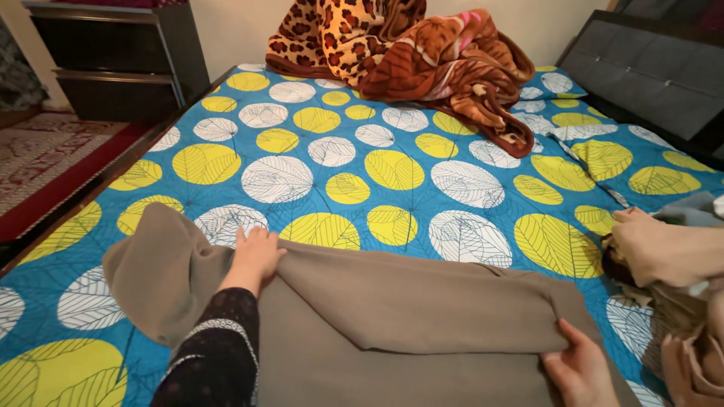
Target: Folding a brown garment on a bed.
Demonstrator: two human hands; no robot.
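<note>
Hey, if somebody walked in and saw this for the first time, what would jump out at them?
The bedsheet, bright blue with yellow and white leaf circles, fills the view. At its far end lies a heaped leopard-print blanket. Nearest, the left hand and right hand press on a taupe cloth.
</note>
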